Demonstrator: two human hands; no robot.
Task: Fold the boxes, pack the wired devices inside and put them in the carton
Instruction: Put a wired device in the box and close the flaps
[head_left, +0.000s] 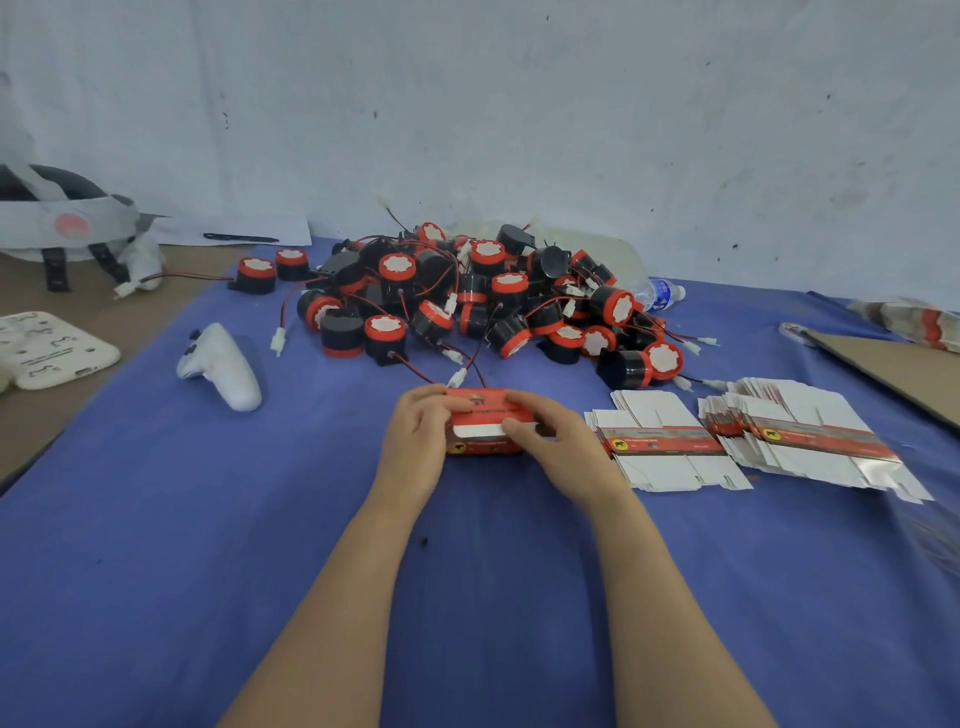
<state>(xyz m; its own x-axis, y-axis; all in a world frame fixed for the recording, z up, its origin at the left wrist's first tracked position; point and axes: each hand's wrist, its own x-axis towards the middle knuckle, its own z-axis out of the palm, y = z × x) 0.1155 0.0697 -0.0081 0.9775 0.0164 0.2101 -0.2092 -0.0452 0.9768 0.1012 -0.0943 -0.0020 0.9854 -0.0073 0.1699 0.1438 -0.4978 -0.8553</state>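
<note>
Left hand (415, 441), right hand (556, 449) grip box (480, 411).

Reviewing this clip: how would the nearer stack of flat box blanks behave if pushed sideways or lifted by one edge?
Pushed, the stack of flat box blanks would probably shear and fan out: its sheets lie loose and already offset. Lifted by one edge, the thin card would likely droop and shed sheets. It looks light.

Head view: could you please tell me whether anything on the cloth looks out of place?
A water bottle lies on its side beside the device pile, and a white controller lies left; neither belongs to packing.
</note>
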